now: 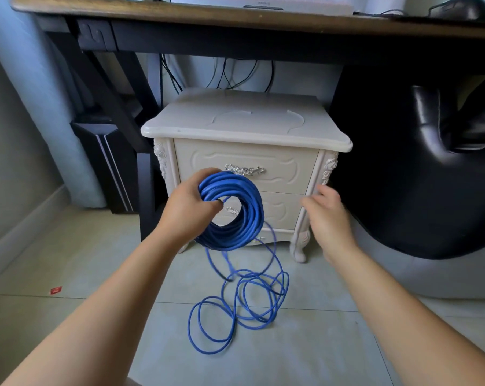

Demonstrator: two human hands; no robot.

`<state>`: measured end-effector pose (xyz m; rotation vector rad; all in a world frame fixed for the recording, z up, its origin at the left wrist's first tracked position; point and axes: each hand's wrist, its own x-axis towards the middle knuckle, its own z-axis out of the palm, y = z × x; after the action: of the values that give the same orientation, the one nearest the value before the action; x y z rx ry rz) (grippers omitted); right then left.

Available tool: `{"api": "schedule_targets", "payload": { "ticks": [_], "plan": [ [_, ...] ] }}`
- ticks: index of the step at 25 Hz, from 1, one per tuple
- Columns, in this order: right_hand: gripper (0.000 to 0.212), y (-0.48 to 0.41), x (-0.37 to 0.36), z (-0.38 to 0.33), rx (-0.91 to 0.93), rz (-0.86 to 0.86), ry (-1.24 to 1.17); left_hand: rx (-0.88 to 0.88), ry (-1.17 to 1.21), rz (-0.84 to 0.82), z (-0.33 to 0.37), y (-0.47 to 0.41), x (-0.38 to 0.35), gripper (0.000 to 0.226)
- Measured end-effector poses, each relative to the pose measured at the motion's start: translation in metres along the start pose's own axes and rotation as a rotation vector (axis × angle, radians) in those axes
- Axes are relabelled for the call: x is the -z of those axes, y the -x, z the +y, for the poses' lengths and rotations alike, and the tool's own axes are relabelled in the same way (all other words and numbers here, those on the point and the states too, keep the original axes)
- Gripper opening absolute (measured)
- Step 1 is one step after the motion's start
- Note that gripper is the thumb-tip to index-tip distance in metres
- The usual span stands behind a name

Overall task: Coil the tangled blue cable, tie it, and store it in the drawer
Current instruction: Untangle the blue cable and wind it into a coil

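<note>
Nearest, on the floor (91, 274), the loose loops (234, 313) of the blue cable (254, 210) lie crossed over one another, and a strand rises from them to the wound part. Above them the left hand (189, 208) grips the thick coil, fingers curled through its middle and thumb over the top, holding it upright in the air in front of the small white cabinet (247, 126). The right hand (329, 215) hangs beside the coil but apart from it, fingers loosely spread and holding nothing; it is blurred. Behind the coil the top drawer (291, 168) looks closed, and the lower one is partly hidden. Farther back a dark-framed surface (180, 12) spans overhead, with a black chair (431, 162) at the right. The coiling seems well along, with tying and storing not yet done. The main risk is the crossed loops on the floor: drawn up quickly, they could tighten into a knot. The trailing strand could also catch on the cabinet's curved leg (298, 246). With only one hand on the coil, outer turns might slip off and spring loose.
</note>
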<state>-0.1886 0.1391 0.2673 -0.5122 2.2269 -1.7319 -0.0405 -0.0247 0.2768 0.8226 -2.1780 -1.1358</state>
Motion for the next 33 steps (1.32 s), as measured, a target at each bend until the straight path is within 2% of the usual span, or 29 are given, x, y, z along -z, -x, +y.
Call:
{"api": "schedule_targets", "payload": {
  "ticks": [1,3,5,7,10,12,15,20,22,27,30,33],
  "plan": [
    [0.065,0.004,-0.008,0.000,0.153,-0.115,-0.021,-0.030,-0.044,-0.028,0.001,0.001,-0.001,0.055],
    [0.092,0.009,-0.022,0.006,0.302,-0.408,0.011,-0.111,-0.116,-0.094,0.003,0.005,-0.003,0.059],
    [0.106,0.010,-0.028,0.011,0.321,-0.588,0.048,-0.196,-0.121,-0.182,0.005,0.008,-0.003,0.061],
    [0.105,0.009,-0.029,0.013,0.287,-0.651,0.023,-0.264,-0.117,-0.252,0.008,0.011,-0.001,0.064],
    [0.080,0.006,-0.028,0.013,0.286,-0.647,0.086,-0.290,-0.133,-0.247,0.005,0.009,0.004,0.064],
    [0.065,0.006,-0.026,0.010,0.349,-0.536,0.299,-0.265,-0.097,-0.239,0.002,0.007,0.006,0.061],
    [0.063,0.008,-0.023,0.001,0.466,-0.403,0.564,-0.248,-0.033,-0.232,0.002,0.008,0.003,0.058],
    [0.055,0.014,-0.017,-0.001,0.402,-0.376,0.603,-0.244,-0.022,-0.138,0.006,0.010,-0.002,0.060],
    [0.052,0.016,-0.019,0.001,0.311,-0.361,0.493,-0.221,0.031,-0.084,0.007,0.010,-0.003,0.061],
    [0.029,0.035,-0.042,0.013,-0.116,-0.514,-0.058,-0.084,0.429,0.058,0.015,0.012,-0.009,0.057],
    [0.023,0.035,-0.056,0.016,-0.173,-0.378,-0.386,0.026,0.607,0.128,0.017,0.015,-0.022,0.050],
    [0.031,0.027,-0.053,0.008,-0.199,-0.303,-0.672,0.176,0.816,0.132,0.018,0.018,-0.034,0.033]
  ]
}}
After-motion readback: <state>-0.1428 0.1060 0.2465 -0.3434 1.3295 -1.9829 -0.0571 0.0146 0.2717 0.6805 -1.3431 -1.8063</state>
